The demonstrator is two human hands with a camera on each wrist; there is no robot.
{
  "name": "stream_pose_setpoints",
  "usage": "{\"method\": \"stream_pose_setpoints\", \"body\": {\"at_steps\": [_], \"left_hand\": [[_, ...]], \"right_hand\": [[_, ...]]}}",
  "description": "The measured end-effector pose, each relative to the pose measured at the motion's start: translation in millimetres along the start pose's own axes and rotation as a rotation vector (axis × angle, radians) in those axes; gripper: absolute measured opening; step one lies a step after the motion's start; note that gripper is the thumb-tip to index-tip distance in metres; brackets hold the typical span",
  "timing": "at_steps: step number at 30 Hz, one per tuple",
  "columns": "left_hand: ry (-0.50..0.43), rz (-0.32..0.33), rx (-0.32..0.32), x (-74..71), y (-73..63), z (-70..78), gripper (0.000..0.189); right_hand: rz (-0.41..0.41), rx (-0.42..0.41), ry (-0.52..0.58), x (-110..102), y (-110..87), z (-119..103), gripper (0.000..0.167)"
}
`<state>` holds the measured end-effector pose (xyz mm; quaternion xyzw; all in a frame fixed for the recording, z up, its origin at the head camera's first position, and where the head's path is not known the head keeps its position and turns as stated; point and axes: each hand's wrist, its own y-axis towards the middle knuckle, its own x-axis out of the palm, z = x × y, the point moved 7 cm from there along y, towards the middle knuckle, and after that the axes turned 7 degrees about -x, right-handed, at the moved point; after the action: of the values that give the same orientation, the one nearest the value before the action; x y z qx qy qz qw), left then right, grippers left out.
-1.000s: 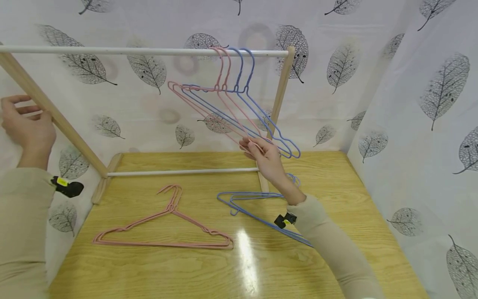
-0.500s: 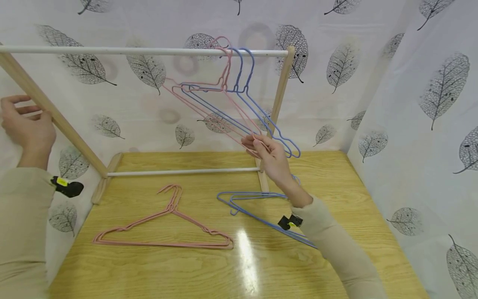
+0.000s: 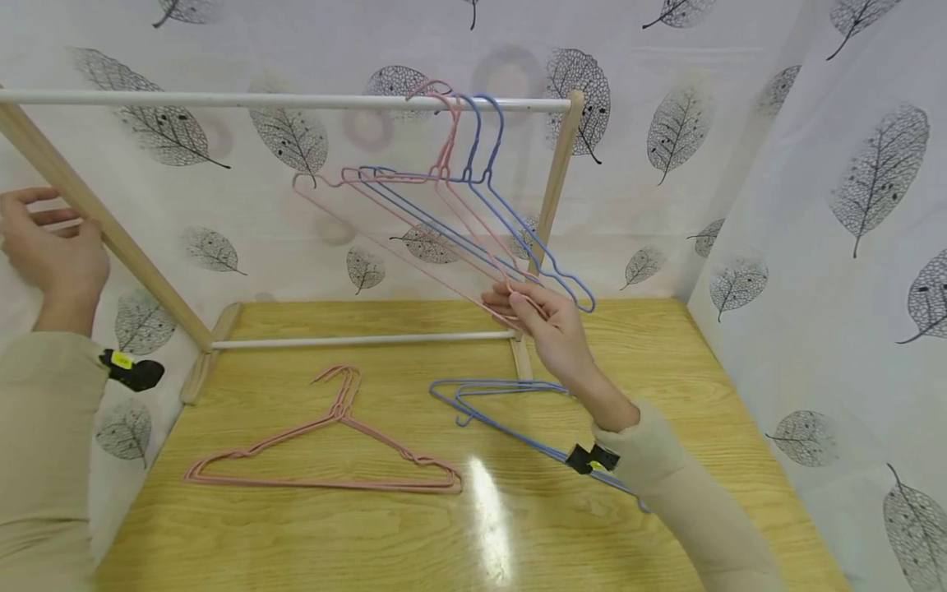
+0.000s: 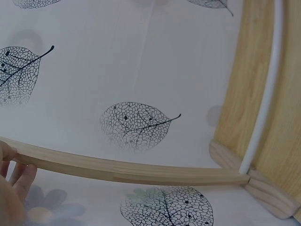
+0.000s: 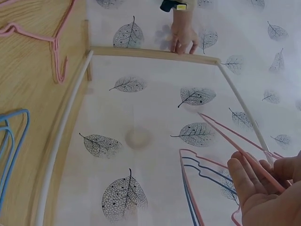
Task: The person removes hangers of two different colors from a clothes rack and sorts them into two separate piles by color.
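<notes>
My right hand [image 3: 551, 329] pinches the lower corner of a pink hanger [image 3: 399, 247], whose hook is at the rack's white rod [image 3: 296, 101]; whether it rests on the rod I cannot tell. Just behind it a second pink hanger [image 3: 370, 197] hangs from the rod, followed by two blue hangers [image 3: 543, 255] near the right post. In the right wrist view the held hanger [image 5: 240, 148] runs between thumb and fingers. My left hand [image 3: 55, 255] holds the rack's left wooden post [image 3: 140, 238], with the thumb and fingers about it in the left wrist view.
On the wooden table [image 3: 355, 543] lie pink hangers [image 3: 325, 483], stacked at the left. Blue hangers [image 3: 510, 427] lie at the right, partly hidden by my right forearm. A lower white bar [image 3: 362, 339] joins the rack's feet. Leaf-patterned cloth [image 3: 806, 214] surrounds the table.
The front pink hanger has lifted at its hook, then swung left and toward me, away from the other pink one. My right hand has moved slightly right and down. The left hand stays put.
</notes>
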<state>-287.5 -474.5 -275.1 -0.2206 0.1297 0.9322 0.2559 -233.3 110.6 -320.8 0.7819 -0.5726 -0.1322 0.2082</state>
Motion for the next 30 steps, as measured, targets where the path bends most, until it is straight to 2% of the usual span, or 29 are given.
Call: {"method": "stream_pose_setpoints", "body": {"at_steps": [10, 23, 30], "left_hand": [[-0.01, 0.007, -0.013, -1.6, -5.3, 3.4, 0.046], [-0.009, -0.002, -0.04, -3.9, -15.1, 9.7, 0.046], [0.001, -0.006, -0.04, -4.2, -17.6, 11.3, 0.047]], "right_hand": [[-0.094, 0.133, 0.038, 14, -29.9, 23, 0.038], [-0.245, 0.249, 0.085, 51, -73.2, 67, 0.041], [-0.274, 0.326, 0.146, 70, -93.1, 88, 0.044]]}}
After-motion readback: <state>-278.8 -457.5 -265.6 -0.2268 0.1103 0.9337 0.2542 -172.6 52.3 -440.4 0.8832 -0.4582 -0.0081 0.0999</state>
